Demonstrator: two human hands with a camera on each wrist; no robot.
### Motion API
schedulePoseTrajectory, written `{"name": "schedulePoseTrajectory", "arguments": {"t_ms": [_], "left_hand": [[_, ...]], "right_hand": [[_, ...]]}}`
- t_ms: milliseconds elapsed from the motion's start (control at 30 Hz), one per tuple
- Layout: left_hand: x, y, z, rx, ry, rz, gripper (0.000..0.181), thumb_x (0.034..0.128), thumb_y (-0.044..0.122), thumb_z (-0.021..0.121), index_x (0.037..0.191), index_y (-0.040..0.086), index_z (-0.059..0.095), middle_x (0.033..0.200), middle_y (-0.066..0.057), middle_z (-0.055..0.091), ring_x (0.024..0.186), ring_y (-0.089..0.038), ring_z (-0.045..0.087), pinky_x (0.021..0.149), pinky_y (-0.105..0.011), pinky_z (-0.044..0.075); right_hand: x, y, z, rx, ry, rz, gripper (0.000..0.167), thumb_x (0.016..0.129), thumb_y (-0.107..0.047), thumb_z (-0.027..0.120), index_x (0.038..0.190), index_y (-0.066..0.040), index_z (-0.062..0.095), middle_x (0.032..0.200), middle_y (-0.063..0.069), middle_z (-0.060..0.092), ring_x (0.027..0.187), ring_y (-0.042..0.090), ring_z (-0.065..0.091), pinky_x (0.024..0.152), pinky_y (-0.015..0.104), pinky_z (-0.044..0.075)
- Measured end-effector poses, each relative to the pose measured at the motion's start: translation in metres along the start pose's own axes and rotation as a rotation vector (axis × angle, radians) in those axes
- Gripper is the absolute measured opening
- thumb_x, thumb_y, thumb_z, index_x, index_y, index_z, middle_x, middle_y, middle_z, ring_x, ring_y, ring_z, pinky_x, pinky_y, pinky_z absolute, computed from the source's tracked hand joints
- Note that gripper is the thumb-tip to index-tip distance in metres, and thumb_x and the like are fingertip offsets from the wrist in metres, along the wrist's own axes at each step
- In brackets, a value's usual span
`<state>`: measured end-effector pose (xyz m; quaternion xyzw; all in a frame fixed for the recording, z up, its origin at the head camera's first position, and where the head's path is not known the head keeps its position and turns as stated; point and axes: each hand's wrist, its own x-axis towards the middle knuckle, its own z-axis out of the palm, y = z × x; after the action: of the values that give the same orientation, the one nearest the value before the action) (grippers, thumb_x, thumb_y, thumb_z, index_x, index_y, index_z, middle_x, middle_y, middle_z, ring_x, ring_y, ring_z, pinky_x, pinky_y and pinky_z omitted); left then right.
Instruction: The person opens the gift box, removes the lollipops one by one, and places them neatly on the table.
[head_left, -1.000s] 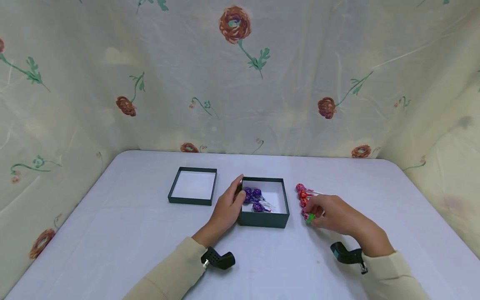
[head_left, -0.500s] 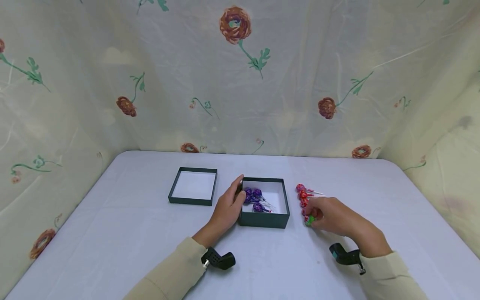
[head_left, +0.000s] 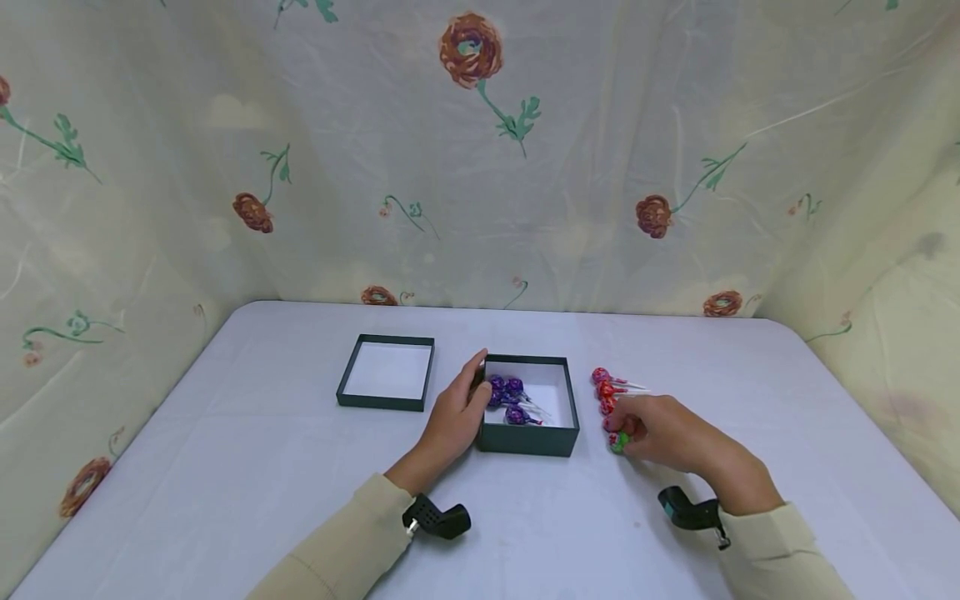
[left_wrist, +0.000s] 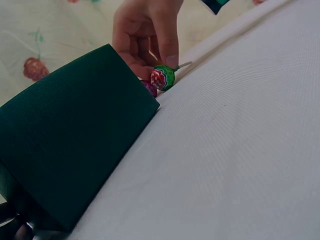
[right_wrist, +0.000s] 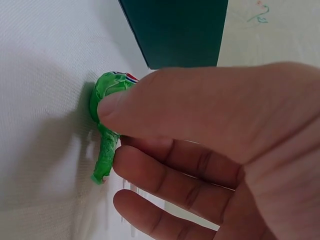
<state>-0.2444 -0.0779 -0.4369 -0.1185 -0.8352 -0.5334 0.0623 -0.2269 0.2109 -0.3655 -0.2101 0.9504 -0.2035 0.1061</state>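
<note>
Head view: left hand [head_left: 450, 417] holds the dark green box [head_left: 528, 442] at its left wall, thumb lapped over the rim, index finger reaching to the far-left corner; the remaining fingers are hidden. In the left wrist view the box fills the left side, its lower corner cut off, and the dark shapes there are hard to make out.

Right hand [head_left: 663, 429] is clamped on a green lollipop [right_wrist: 104, 150], which lies low at the counter, at the near end of a row right of the box. Right wrist view: thumb covers part of the candy head; the fingertip opposite is hidden behind it.

Red and pink lollipops [head_left: 605, 389] make up the rest of the row; the right hand covers most of the nearer sticks. Purple lollipops [head_left: 516, 415] sit against the left side of the box interior, partly overlapping, exact count uncertain.

Edges: box rim is open at the top, white floor showing right of the purple candy. A strip of counter [head_left: 540, 525] separates box and row; a broader stretch spreads in front of both. Shallow lid [head_left: 390, 371] lies white side up, apart from the box, beyond the left hand. Counter's far edge meets a flowered curtain [head_left: 337, 167].
</note>
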Motion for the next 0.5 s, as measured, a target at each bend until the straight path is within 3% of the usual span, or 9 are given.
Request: {"name": "schedulePoseTrajectory", "arguments": {"t_ms": [500], "left_hand": [[-0.0010, 0.0024, -0.0012, 0.004, -0.005, -0.001, 0.051, 0.1023, 0.030, 0.040, 0.152, 0.033, 0.028, 0.153, -0.002, 0.035, 0.141, -0.018, 0.031, 0.114, -0.041, 0.026]], "right_hand": [[-0.0022, -0.0052, -0.0057, -0.017, -0.001, 0.006, 0.022, 0.076, 0.000, 0.075, 0.093, -0.012, 0.066, 0.079, -0.001, 0.055, 0.076, 0.017, 0.049, 0.065, 0.030, 0.046]]}}
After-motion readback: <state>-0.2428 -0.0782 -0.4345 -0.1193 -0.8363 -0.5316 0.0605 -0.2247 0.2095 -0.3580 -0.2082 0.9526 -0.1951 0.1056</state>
